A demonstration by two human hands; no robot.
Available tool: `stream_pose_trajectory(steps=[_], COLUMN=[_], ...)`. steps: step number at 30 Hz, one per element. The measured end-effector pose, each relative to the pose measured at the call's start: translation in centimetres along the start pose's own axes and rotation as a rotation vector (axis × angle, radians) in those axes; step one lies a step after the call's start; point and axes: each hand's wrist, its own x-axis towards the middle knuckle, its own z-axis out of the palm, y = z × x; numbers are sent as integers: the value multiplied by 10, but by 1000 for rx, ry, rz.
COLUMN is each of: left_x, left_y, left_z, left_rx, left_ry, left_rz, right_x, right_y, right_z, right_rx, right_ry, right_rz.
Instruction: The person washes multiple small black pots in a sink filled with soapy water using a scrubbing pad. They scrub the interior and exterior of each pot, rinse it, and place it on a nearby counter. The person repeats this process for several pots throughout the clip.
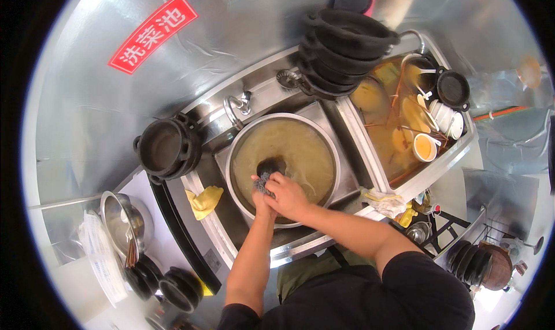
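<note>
My left hand [262, 203] and my right hand [289, 196] meet over a large round metal basin [337, 156] of murky brownish water [282, 135]. Between them they hold a grey wire scourer [263, 185], with the right fingers closed over its side. Just beyond the scourer a dark, rounded thing [271, 164] shows in the water, perhaps a black pot; its lower part is hidden. The basin stands inside a stainless-steel sink [318, 115] below a chrome tap [231, 109].
Black pots [160, 146] are stacked left of the sink, and a taller black stack [344, 48] rises behind it. The right sink [377, 174] holds cloudy orange water, white bowls [425, 148] and chopsticks. A yellow cloth [204, 202] drapes the left rim; a metal bowl [123, 221] stands beyond.
</note>
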Motion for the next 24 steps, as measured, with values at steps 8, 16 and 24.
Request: stream_pose_trajectory(steps=[8, 16, 24], left_x=[-26, -40, -28], left_y=[16, 12, 11], left_z=[62, 72, 73], left_rx=[311, 364, 351], left_ry=[312, 275, 388], left_rz=[66, 97, 188], right_x=[68, 45, 54], right_y=[27, 170, 102], right_z=[3, 31, 27], right_rx=[-105, -63, 256], right_ry=[15, 7, 37], right_rz=[202, 670, 541])
